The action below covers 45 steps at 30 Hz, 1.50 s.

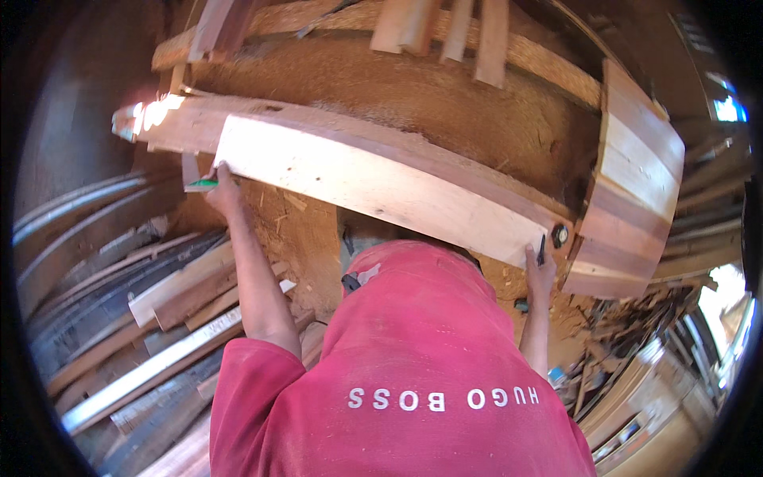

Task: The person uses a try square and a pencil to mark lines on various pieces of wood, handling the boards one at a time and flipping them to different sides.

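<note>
Arms spread wide, a person works along a workbench [187, 123], a pale board [373, 187] on its near side. Toward the bench's left, the left hand [226, 195] meets the board, grip unclear; rightward, the right hand [540, 274] pinches a slim dark stick [542, 250].

Shirt [445, 334]: pinkish red, specked with pale dust
Chest lettering [443, 400]: white capitals
Left sleeve [253, 385]: short
Hands [225, 193]: bare

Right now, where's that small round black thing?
In the head view, the small round black thing lies right of centre, between the right end of the pale board and the striped wooden panel, close to the right hand.
</note>
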### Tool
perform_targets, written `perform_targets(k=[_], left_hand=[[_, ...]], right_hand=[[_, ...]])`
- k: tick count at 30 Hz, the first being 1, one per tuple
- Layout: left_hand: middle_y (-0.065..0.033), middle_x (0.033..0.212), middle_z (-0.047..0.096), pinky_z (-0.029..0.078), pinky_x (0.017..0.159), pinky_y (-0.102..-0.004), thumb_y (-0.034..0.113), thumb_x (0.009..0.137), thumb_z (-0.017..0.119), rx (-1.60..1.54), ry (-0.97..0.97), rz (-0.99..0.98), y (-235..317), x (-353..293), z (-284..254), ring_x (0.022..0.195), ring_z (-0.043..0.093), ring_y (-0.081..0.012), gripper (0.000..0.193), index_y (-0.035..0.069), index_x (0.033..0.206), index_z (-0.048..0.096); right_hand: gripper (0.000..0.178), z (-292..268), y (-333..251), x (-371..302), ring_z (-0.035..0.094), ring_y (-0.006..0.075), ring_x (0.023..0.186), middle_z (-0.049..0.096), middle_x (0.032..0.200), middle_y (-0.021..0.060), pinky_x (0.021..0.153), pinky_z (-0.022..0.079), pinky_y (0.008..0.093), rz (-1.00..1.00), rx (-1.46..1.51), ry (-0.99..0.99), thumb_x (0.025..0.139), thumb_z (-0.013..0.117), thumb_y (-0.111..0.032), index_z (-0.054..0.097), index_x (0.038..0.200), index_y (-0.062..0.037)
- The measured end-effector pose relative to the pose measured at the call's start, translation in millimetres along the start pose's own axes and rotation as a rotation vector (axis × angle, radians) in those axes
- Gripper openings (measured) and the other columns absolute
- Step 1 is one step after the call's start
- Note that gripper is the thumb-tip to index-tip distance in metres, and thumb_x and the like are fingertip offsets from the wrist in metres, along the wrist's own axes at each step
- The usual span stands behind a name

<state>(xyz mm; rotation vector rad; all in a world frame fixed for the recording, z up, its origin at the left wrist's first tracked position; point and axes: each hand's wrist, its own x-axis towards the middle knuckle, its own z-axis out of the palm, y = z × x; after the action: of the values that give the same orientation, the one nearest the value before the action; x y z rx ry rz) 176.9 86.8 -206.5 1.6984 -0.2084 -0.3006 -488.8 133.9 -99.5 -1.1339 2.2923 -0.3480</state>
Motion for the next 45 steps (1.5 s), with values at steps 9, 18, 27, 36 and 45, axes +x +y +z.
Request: perform_targets(k=[9,18,27,36,45], left_hand=[[-0.0205,0.104,0.070,0.055,0.077,-0.0400,0.024,0.092,0.074,0.147,0.057,0.241,103,17,0,0.093,0.069,-0.0276,0.041,-0.007,0.113,0.058],[-0.0314,0.107,0.066,0.046,0.092,-0.0518,0.036,0.094,0.064,0.942,-0.380,0.393,72,26,64,0.099,0.062,-0.0467,0.046,-0.008,0.109,0.063],[-0.0055,0.097,0.068,0.055,0.074,-0.0290,0.010,0.090,0.081,0.036,-1.288,0.151,156,-259,132,0.082,0.066,-0.0141,0.025,-0.001,0.110,0.070],[-0.0147,0.096,0.073,0.056,0.082,-0.0366,0.032,0.078,0.091,0.599,-2.034,0.341,124,-357,267,0.092,0.071,-0.0228,0.053,0.005,0.118,0.070],[-0.0117,0.098,0.065,0.055,0.075,-0.0434,0.049,0.081,0.081,0.730,-1.716,1.027,80,-392,248,0.090,0.065,-0.0307,0.066,0.013,0.134,0.066]], right_hand=[[0.044,-73,-16,22,0.048,0.0073,0.069,0.057,0.072,-0.0038,0.061,0.039,0.0266,-0.052,0.279,0.049,0.101,0.067,-0.039,0.072,0.100,0.0047],[0.045,-23,-11,79,0.055,0.0133,0.068,0.064,0.073,0.0049,0.061,0.044,0.0350,-0.285,-0.246,0.025,0.090,0.079,-0.039,0.070,0.100,0.0041],[0.032,-63,-2,58,0.067,0.0235,0.092,0.070,0.098,0.0136,0.081,0.052,0.0374,-0.143,0.342,0.574,0.095,0.073,-0.024,0.071,0.113,0.0020],[0.034,-60,-31,26,0.061,0.0153,0.088,0.066,0.101,0.0077,0.077,0.050,0.0299,0.067,0.920,0.530,0.109,0.052,-0.027,0.067,0.118,0.0016],[0.059,30,-8,16,0.053,0.0164,0.074,0.050,0.090,0.0064,0.071,0.049,0.0343,0.011,1.246,0.261,0.111,0.034,-0.053,0.055,0.116,0.0014]])
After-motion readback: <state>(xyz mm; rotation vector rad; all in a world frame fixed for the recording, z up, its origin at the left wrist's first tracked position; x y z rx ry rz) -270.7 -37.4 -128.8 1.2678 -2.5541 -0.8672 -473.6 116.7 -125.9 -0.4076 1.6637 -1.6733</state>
